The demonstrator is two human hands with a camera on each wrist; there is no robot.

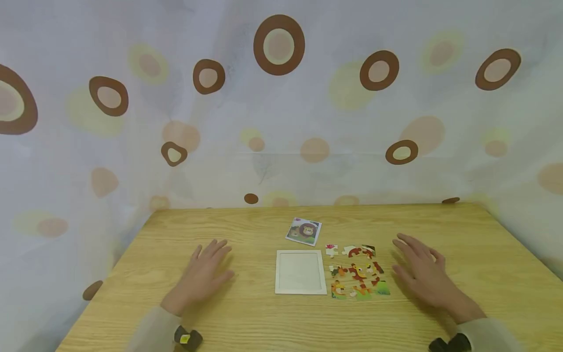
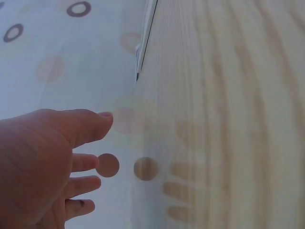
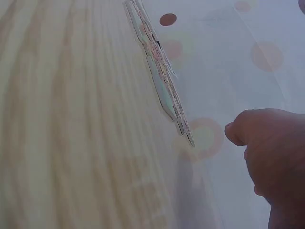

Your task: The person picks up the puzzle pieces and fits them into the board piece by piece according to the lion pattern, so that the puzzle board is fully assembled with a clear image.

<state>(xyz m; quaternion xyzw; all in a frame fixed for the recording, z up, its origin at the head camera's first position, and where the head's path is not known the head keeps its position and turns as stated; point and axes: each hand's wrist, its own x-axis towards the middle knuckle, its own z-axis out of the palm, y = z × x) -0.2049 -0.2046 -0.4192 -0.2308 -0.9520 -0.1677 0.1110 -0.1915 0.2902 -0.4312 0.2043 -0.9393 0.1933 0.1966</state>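
Note:
A white square puzzle frame [image 1: 301, 295] lies on the wooden table in the head view. To its right, loose jigsaw puzzle pieces [image 1: 358, 272] with lion artwork are spread in rough rows. Behind the frame lies a small picture card [image 1: 304, 231] with a lion on it. My left hand [image 1: 203, 275], fingers relaxed and holding nothing, is left of the frame. Right of the pieces, my right hand [image 1: 424, 274] has loosely extended fingers and nothing in its grasp. In the right wrist view the pieces [image 3: 159, 76] appear edge-on, beyond the thumb.
The light wooden table [image 1: 246, 320] reaches back to a white curtain [image 1: 281, 107] with brown and yellow circles, which also hangs along both sides. Dark wrist straps [image 1: 188, 338] sit over the sleeves at the near edge of the view.

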